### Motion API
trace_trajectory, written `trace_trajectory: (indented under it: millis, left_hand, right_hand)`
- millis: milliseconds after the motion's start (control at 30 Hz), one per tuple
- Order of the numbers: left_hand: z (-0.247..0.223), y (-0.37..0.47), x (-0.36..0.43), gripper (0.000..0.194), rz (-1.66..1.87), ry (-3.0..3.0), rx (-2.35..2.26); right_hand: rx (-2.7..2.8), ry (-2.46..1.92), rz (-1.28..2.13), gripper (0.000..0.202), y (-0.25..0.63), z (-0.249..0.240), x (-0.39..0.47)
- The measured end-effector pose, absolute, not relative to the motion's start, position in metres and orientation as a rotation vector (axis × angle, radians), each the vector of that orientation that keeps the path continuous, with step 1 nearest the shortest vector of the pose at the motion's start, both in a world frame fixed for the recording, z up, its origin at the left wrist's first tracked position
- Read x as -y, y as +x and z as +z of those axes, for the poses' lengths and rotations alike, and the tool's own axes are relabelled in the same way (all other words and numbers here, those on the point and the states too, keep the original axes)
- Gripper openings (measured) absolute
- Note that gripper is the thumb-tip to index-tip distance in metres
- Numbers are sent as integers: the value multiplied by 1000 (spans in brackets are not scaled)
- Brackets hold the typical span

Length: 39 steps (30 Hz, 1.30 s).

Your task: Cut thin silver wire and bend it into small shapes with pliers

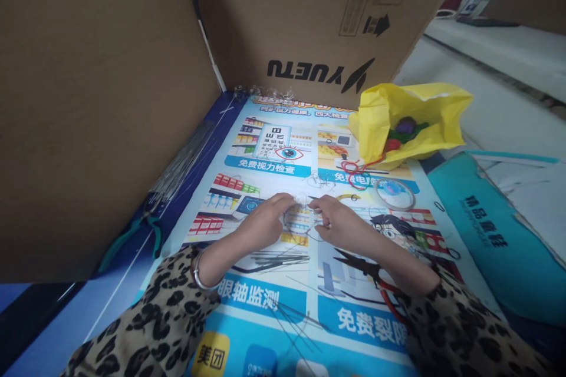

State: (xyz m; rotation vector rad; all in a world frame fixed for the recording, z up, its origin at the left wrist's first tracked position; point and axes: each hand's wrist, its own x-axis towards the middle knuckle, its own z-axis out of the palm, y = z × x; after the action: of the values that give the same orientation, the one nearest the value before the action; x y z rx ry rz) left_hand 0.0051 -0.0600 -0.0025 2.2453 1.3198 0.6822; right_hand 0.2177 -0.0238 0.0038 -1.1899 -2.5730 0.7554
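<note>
My left hand (265, 222) and my right hand (342, 222) meet over the middle of a printed poster sheet, fingertips pinched close together. Between them is a thin wire loop (297, 240), whose lower curve hangs below the fingers. Something small and whitish (302, 199) shows at the fingertips; its kind is too blurred to tell. A tangle of fine clear or silvery thread (321, 179) lies just beyond. Under my right forearm are scissors (369, 267) with dark blades and red handles. Cut wire pieces (278, 260) lie below my left hand.
Tall cardboard panels (287, 17) stand behind and at the left. Pliers with teal handles (152, 227) lie beside a wire bundle (188, 156). At the right are a yellow bag (374, 123) containing coloured balls, red cord (347, 169), a tape roll (414, 197) and a turquoise cardboard piece (508, 271).
</note>
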Motion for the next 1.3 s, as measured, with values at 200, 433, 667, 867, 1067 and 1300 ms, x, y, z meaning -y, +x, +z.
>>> trace_trajectory:
  millis: [200,433,667,867,1067,1300]
  left_hand:
    - [-3,7,54,44,694,2264,-1467]
    - [-1,18,37,15,613,2270,-1693]
    - [-2,28,30,12,594,2167,-1662]
    - [-2,31,31,13,598,2016,-1597]
    - [-4,29,33,11,776,1818,-1561]
    - [-5,28,36,9,920,1658,-1528]
  right_hand:
    - [2551,-1181,825,38,218,4,21]
    - [2503,-1194,821,39,218,2,22]
    - [2459,-1222,853,40,217,0,20]
    - [2377,-1222,967,41,215,-1,19]
    - [2078,-1232,1257,37,216,-7,15]
    - [2043,-1368,1294,24,214,1,19]
